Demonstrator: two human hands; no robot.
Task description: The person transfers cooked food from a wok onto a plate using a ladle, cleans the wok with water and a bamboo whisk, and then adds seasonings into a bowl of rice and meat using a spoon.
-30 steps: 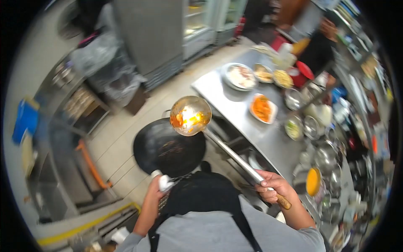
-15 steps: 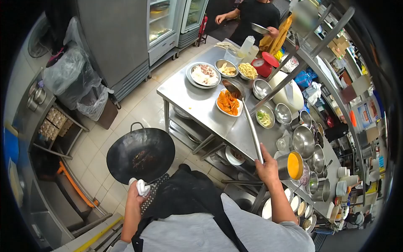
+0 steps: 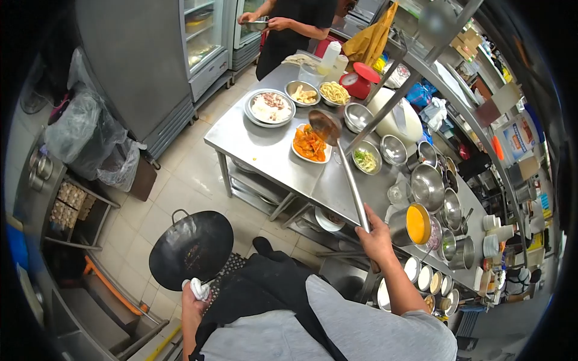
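Note:
My left hand [image 3: 192,305] is closed around the handle end of a black wok [image 3: 188,248], with a folded white cloth [image 3: 199,290] in the grip. The wok hangs tilted over the floor beside the table, with dark food scraps inside. My right hand [image 3: 377,237] grips a long-handled ladle [image 3: 353,183] by its shaft. The ladle's bowl overlaps the edge of a white dish [image 3: 297,155] of glossy orange food on the steel table [image 3: 238,139]. Close to my right hand stands a metal pot [image 3: 399,226] of yellow-orange liquid.
On the table are a plate of rice and meat [image 3: 270,107], a bowl of noodles [image 3: 335,94], a bowl of chopped greens [image 3: 365,159] and a red scale [image 3: 359,81]. Another person [image 3: 295,36] stands beyond it. Tall refrigerators [image 3: 132,54] line the far left; egg trays [image 3: 69,206] sit nearer.
The view has shifted. The wok is tilted more steeply in my left hand. The other person has moved left and now holds a metal bowl with both hands.

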